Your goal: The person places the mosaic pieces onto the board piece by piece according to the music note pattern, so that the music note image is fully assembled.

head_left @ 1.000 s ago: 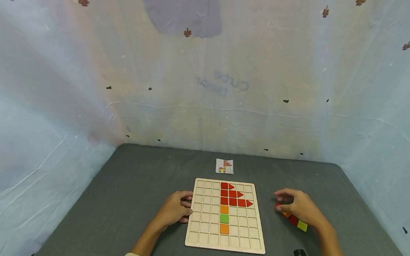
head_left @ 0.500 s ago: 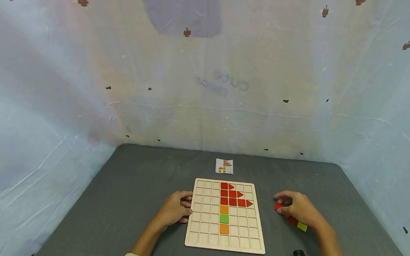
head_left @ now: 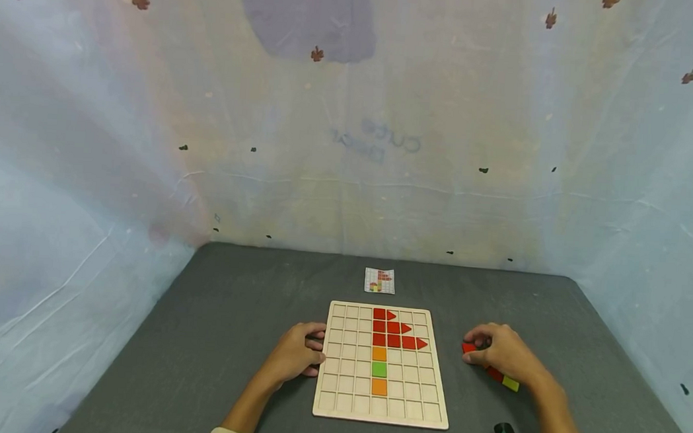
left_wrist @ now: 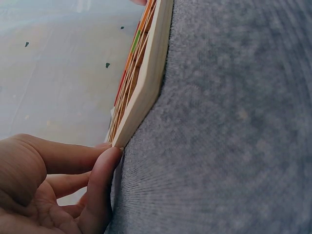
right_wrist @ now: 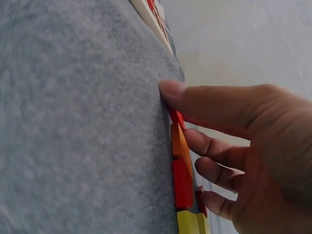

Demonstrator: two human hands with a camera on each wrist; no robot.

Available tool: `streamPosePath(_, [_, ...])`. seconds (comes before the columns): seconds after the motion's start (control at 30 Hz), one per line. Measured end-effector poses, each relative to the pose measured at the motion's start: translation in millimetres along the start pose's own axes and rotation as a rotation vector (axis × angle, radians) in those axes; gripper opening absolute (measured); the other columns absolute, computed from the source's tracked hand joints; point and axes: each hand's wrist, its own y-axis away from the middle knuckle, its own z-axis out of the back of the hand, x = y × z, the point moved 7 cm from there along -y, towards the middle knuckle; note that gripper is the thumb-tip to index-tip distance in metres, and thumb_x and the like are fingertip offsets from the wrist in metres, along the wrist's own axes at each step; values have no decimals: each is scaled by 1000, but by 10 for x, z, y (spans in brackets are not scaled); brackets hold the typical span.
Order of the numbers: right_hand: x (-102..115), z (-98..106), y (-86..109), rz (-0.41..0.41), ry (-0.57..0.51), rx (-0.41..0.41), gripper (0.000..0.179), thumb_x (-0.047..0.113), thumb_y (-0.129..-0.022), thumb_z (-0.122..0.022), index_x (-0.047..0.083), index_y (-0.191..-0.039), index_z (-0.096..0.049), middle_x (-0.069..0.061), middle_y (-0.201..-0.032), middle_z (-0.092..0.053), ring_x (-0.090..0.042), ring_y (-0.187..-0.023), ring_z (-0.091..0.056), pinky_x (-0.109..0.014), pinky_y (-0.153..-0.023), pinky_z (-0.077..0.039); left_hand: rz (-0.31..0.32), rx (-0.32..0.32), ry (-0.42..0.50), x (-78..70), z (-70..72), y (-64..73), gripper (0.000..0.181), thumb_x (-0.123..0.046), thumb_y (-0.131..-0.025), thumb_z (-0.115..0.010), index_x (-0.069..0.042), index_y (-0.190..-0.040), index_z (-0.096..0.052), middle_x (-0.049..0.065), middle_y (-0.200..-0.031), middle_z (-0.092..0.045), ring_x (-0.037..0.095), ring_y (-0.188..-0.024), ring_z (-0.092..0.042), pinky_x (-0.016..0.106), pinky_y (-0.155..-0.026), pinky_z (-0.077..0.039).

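At the left edge of a wooden grid board (head_left: 344, 388), my left hand (head_left: 294, 354) rests with thumb and fingertips touching its side. Red, orange and green tiles lie in the board's cells, among them an orange tile (head_left: 379, 387) and a green tile (head_left: 379, 369). To the right of the board, my right hand (head_left: 507, 352) holds a red block (head_left: 468, 348) between thumb and index finger. That block is at the far end of a short row. An orange block (right_wrist: 176, 141), another red block (right_wrist: 183, 183) and a yellow block (head_left: 510, 383) follow it, partly hidden from above by the hand.
A small printed card (head_left: 379, 281) with a coloured grid pattern lies behind the board. The grey table (head_left: 247, 290) ends at a pale hanging sheet (head_left: 347, 210) behind and at both sides.
My right thumb and index finger have come down to the end red block, which has shifted slightly left. The left hand and board have not moved.
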Motion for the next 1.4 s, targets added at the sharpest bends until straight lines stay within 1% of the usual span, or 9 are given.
streamPosePath(0.13, [27, -7, 1, 19, 3, -1, 31, 29, -83, -90, 9, -104, -79, -1, -96, -68, -14, -85, -58, -31, -69, -51, -1, -1, -4, 6, -3, -6, 61, 7, -86, -76, 6, -144, -59, 18, -130, -60, 24, -104, -67, 35, -61, -65])
streamPosePath(0.3, [51, -8, 1, 40, 12, -8, 26, 26, -84, -89, 10, -102, -79, 0, -94, -69, -14, -84, -58, -30, -69, -51, 5, -7, -2, 9, -3, -15, 60, 6, -86, -76, 5, -144, -60, 17, -130, -60, 23, -105, -66, 34, -61, -65])
streamPosePath(0.53, [62, -25, 4, 33, 14, -5, 25, 26, -85, -88, 11, -103, -80, 1, -93, -68, -15, -82, -55, -30, -67, -49, 7, -6, 6, 12, 5, -9, 61, 6, -86, -77, 6, -144, -59, 18, -132, -60, 24, -106, -67, 35, -61, -65])
streamPosePath(0.77, [78, -10, 2, 40, 11, -11, 28, 28, -87, -87, 9, -106, -79, -1, -96, -69, -14, -83, -56, -31, -66, -49, 9, -6, 8, 5, 3, 5, 62, 7, -85, -77, 6, -144, -58, 18, -131, -60, 25, -105, -66, 38, -61, -65])
streamPosePath(0.97, [89, -7, -12, 15, 15, -25, 28, 31, -87, -87, 12, -107, -80, -1, -99, -71, -12, -83, -58, -32, -71, -51, 4, 1, 12, 1, -2, 6, 63, 6, -86, -77, 6, -145, -58, 19, -133, -60, 25, -105, -66, 38, -62, -65])
streamPosePath(1.13, [98, -18, -7, -11, 2, -9, 31, 32, -87, -87, 11, -108, -79, -3, -101, -71, -14, -83, -60, -32, -68, -51, 2, 7, 10, 11, -9, 1, 62, 6, -86, -76, 6, -145, -58, 18, -132, -60, 25, -104, -66, 37, -61, -65])
streamPosePath(1.2, [107, -20, -6, -27, 1, -4, 30, 32, -87, -87, 12, -109, -80, -3, -103, -72, -15, -87, -61, -33, -71, -53, 6, 9, 6, 20, -11, -2, 62, 6, -86, -76, 6, -145, -58, 18, -132, -60, 24, -104, -66, 37, -61, -65])
streamPosePath(1.3, [154, -14, -11, -31, 15, -7, 29, 33, -87, -87, 15, -109, -80, -3, -108, -73, -19, -95, -64, -40, -78, -56, 10, 6, 7, 27, -12, -4, 62, 6, -86, -76, 5, -145, -58, 18, -132, -60, 24, -104, -66, 36, -61, -65])
streamPosePath(1.4, [249, -4, -31, 0, 40, -12, 29, 35, -87, -87, 17, -109, -81, -2, -111, -74, -23, -103, -64, -49, -85, -57, 4, 4, 11, 34, -2, -11, 62, 6, -86, -76, 6, -145, -58, 18, -132, -60, 25, -105, -66, 37, -61, -65])
